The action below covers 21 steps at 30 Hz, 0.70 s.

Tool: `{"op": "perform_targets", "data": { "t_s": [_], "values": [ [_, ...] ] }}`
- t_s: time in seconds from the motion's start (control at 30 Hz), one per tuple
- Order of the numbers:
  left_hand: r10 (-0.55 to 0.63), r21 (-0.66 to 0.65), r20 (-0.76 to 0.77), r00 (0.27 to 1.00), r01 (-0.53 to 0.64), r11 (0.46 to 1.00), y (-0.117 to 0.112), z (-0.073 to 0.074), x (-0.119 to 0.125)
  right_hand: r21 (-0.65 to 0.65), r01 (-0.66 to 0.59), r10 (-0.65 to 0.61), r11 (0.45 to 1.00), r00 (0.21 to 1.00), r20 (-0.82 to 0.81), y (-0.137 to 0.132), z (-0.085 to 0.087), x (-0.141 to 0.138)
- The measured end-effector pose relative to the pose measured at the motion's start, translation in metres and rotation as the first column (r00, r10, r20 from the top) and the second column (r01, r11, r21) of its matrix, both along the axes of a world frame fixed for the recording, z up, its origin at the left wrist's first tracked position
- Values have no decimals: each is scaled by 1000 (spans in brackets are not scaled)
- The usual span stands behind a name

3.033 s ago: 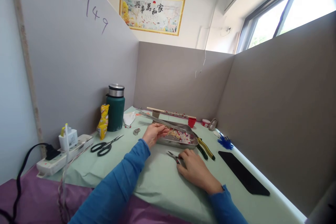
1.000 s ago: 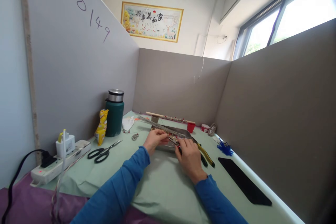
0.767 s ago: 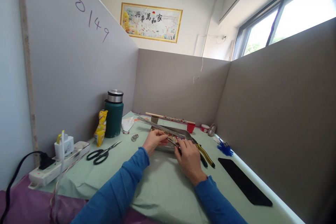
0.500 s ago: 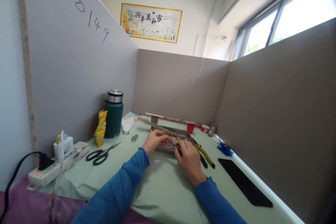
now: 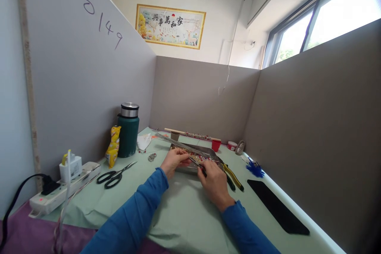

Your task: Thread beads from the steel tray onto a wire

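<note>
Both hands work over the near edge of a metal tray [image 5: 213, 151] holding small coloured beads. My left hand [image 5: 173, 160] is closed in a pinch on a small beaded piece at the tray's left side. My right hand [image 5: 214, 181] is closed round small black-handled pliers [image 5: 197, 163], whose tips point left toward the left hand's fingers. The pinched piece is too small to make out clearly. Long thin metal rods [image 5: 178, 145] lie across the tray behind the hands.
Yellow-handled pliers [image 5: 233, 173] lie right of the tray, a black mat [image 5: 276, 211] further right. Black scissors [image 5: 113, 174], a green flask [image 5: 127, 129], a yellow packet [image 5: 112, 146] and a power strip [image 5: 64, 185] sit left. A red cup [image 5: 216, 145] stands behind. Partition walls enclose the desk.
Three seconds ago my right hand lay on the cloth by the small pliers; it has since lifted them to the tray beside the left hand. In the last second, almost nothing moved.
</note>
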<state>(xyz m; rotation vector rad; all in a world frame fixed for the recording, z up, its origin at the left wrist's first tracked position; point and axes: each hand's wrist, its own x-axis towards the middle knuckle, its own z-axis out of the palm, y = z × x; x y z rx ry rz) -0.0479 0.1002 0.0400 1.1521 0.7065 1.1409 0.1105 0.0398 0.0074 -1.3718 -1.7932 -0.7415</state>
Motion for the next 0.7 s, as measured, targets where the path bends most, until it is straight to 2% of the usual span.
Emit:
{"op": "perform_targets", "data": {
  "t_s": [0.27,0.5,0.7],
  "values": [
    [-25,26,-6,1000,25,999,0,0,-1,-56,-54,52,997,998,-41,0,-1,4],
    [-19,-66,17,1000,20,998,0,-1,0,-140,-146,107,979,961,-256,-2,-1,1],
    [-19,-85,29,999,22,996,0,0,0,-143,-155,105,977,945,-310,0,-2,3]
  ]
}}
